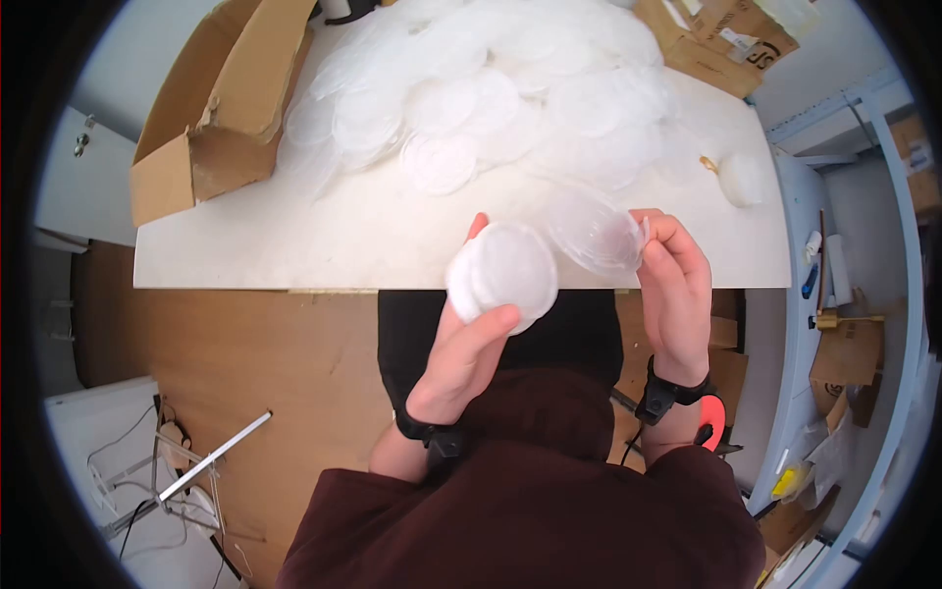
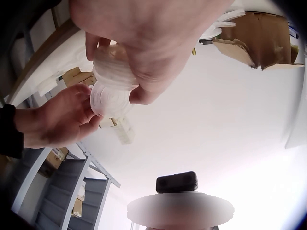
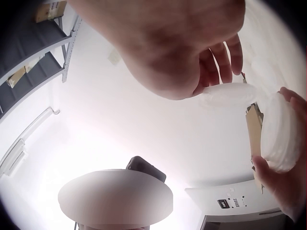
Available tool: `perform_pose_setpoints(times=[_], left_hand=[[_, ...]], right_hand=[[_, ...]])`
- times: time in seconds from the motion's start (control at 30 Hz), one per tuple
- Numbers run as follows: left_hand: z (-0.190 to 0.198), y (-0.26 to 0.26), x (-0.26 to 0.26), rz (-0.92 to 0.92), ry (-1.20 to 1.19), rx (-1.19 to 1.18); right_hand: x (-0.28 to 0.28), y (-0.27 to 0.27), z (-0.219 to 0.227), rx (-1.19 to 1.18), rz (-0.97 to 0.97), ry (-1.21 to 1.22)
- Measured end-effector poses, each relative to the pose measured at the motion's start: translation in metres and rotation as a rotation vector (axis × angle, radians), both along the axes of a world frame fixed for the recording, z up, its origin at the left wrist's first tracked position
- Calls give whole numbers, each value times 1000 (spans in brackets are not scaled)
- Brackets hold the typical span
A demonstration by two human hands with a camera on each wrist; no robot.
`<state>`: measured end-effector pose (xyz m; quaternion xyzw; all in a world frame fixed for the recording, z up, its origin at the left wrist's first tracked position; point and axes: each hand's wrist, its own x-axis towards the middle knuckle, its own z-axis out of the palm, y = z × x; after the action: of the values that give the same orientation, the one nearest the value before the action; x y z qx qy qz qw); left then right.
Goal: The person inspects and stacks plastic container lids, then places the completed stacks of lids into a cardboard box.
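In the head view the left hand (image 1: 461,358) grips a stack of round translucent lids (image 1: 510,270), its thumb lying over the front face. The right hand (image 1: 677,290) pinches the edge of a clear round lid (image 1: 594,236) between thumb and fingers, to the right of the stack. The left wrist view shows the stack (image 2: 114,69) in the left hand (image 2: 148,43), and the right hand (image 2: 60,117) at the single lid. From the right wrist, the stack's layered rims (image 3: 280,134) show, with the pinched lid (image 3: 228,94) beside them.
A large heap of similar lids (image 1: 491,88) covers the back of the white table (image 1: 245,245). An open cardboard box (image 1: 231,108) stands at the left, another box (image 1: 721,44) at the back right. A small bagged item (image 1: 743,179) lies near the right edge.
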<state>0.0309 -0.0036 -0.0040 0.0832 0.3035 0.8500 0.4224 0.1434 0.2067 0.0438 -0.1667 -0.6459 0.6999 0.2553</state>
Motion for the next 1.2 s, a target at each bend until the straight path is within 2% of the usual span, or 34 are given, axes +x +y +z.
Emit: perform_pose_setpoints(times=[0.07,0.13,0.17,0.23,0.27,0.33,0.37,0.43,0.53,0.6,0.67,0.73,0.83,0.97,1.03,1.07,1.13,1.17,1.2], left_hand=[[-3,-1,-2,-18,-4,12],[-3,-1,-6,-47,-155,37],[-4,0,-6,-42,-145,44],[-4,0,-7,-51,-241,73],[-4,-1,-7,-47,-226,78],[-4,-3,-7,-34,-236,34],[-4,-2,-7,-41,-223,37],[-5,-4,-7,-18,-223,34],[-5,-8,-7,-15,-176,57],[-7,-11,-9,-4,-167,75],[-7,-9,-7,-17,-165,93],[-5,-6,-3,11,-132,45],[-12,-8,-2,-77,-105,36],[-10,-7,2,-89,-57,39],[-10,-3,1,-81,-60,78],[-9,0,-1,-71,-65,114],[-5,0,-3,-66,-89,97],[-3,0,-4,-54,-121,69],[-4,0,-5,-62,-105,85]], right_hand=[[-1,28,4,-16,-28,77],[-14,49,17,-121,-172,205],[-25,58,23,-116,-165,215],[-52,79,34,508,-498,259],[-65,92,38,508,-496,276],[-91,117,43,1053,-591,153],[-105,128,43,1054,-604,163],[-130,138,42,1349,-435,-93],[-135,120,32,1340,-361,-57],[-112,80,42,1074,-144,-39],[-78,41,48,942,268,-10],[-56,9,46,939,553,37],[-45,-14,25,1007,529,58],[-40,-16,26,990,463,78],[-37,-14,32,868,350,48],[-37,-11,34,879,342,50],[-40,-1,37,839,200,41],[-45,6,38,857,188,51],[-51,14,39,924,83,52]])
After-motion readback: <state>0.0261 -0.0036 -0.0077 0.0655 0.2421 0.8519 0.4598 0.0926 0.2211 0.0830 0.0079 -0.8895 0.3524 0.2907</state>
